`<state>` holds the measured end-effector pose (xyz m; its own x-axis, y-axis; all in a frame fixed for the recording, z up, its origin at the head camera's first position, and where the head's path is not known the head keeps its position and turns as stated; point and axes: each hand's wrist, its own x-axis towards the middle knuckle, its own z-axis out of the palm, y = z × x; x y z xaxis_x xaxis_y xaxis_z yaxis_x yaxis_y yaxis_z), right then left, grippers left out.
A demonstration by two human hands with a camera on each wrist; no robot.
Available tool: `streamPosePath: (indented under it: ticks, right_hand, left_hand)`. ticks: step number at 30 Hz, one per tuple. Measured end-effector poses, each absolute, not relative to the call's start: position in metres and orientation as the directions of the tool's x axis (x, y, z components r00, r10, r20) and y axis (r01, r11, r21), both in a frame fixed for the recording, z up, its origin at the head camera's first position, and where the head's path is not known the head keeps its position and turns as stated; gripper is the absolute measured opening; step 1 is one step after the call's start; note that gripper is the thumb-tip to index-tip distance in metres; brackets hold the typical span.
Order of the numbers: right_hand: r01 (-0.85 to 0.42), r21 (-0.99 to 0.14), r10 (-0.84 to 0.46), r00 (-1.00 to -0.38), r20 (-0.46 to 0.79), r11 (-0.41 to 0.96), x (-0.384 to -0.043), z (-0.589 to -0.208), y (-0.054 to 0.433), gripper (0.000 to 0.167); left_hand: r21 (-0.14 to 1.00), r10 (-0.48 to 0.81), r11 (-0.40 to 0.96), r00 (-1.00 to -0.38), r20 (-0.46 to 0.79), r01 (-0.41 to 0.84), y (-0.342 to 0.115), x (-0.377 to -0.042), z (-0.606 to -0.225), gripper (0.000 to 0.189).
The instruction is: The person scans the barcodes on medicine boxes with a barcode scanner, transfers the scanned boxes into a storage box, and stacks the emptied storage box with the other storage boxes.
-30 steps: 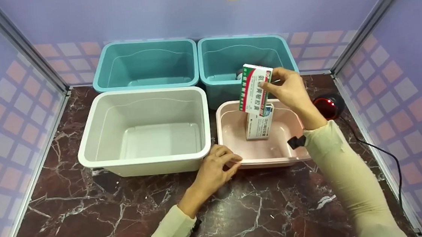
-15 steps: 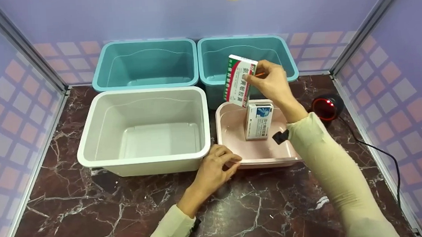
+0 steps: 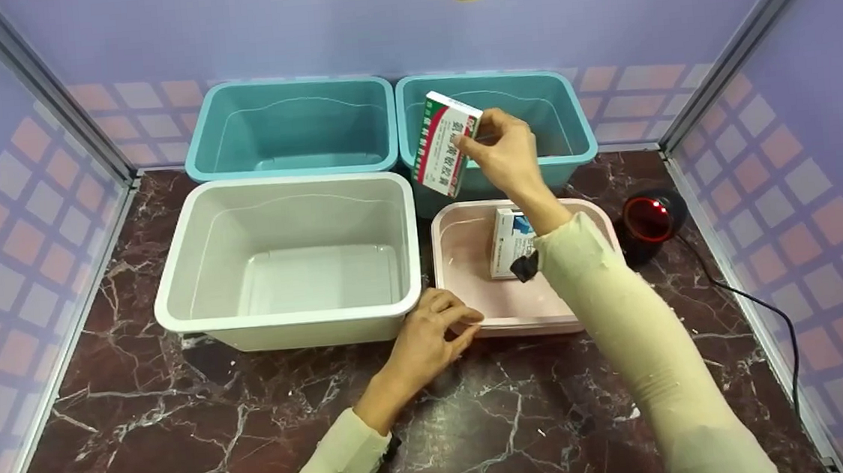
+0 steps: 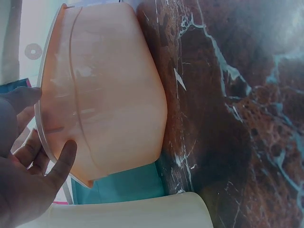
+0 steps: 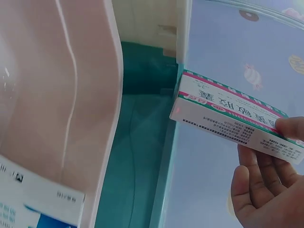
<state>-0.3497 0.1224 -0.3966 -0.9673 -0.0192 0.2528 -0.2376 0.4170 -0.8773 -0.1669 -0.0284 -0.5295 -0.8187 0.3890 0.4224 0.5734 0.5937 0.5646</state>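
Observation:
My right hand (image 3: 509, 151) pinches a white medicine box (image 3: 448, 144) with green and red bands, thumb on its printed face. The box hangs tilted in the air in front of the right teal bin (image 3: 569, 104), above the gap near the white bin's corner. With thumb outside and fingers over the edge, my left hand (image 3: 430, 341) holds the rim of the pink bin (image 4: 109, 80) at its front left corner. Inside the pink bin leans another white medicine box (image 3: 507, 248) with a blue picture, partly hidden by my right forearm.
A white bin (image 3: 293, 320) stands left of the pink one, with a second teal bin (image 3: 296, 173) behind it. A black device with a red glow (image 3: 649, 218) sits at the right, its cable (image 3: 761, 304) trailing forward. Purple walls enclose the marbled table (image 3: 181, 436).
My right hand has carried the green-and-red medicine box up, back and to the left, away from above the pink bin. My left hand stays in place.

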Motion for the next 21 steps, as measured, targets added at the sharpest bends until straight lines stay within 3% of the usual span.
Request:
streamPosePath:
  ticks: [21]
  right_hand:
    - [-0.246,-0.908,0.009,-0.964,0.265,0.339,-0.367,-0.396,0.078,0.027]
  left_hand:
    - [0.542,0.384,0.58,-0.791,0.477,0.608,-0.029,-0.168,-0.532,0.011]
